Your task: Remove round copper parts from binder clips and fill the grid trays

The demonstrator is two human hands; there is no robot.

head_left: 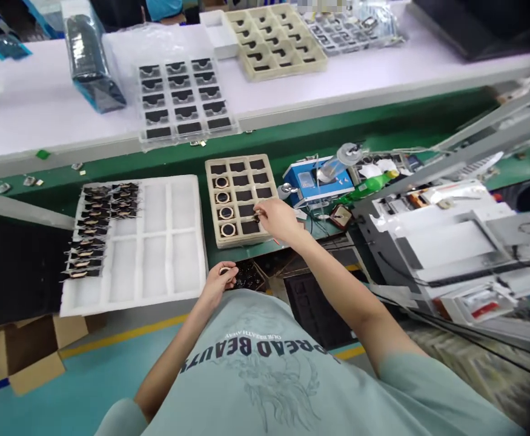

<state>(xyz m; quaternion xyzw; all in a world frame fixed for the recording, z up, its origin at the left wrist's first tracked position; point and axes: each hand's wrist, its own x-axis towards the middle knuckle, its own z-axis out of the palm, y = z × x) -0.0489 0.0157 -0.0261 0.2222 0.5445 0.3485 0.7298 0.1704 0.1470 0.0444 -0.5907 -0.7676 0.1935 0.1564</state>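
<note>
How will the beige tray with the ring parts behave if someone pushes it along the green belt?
The beige tray looks thin and moulded, so probably light and easy to slide. Its flat base should resist tipping. The ring parts sit loose in pockets, so a jolt may shake them.

Matt beige moulded tray (269, 233) (pulp or plastic, hard to tell). Glinting coppery metal rings (221, 182). White foam-like tray (155, 209), green smooth belt (337, 130).

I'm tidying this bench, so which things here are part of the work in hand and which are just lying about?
In hand:
- right hand at the beige tray
- round coils in that tray's left column
- left hand, its grip on a small ring part

Lying about:
- white foam tray
- blue device
- green bottle
- clear tray
</note>
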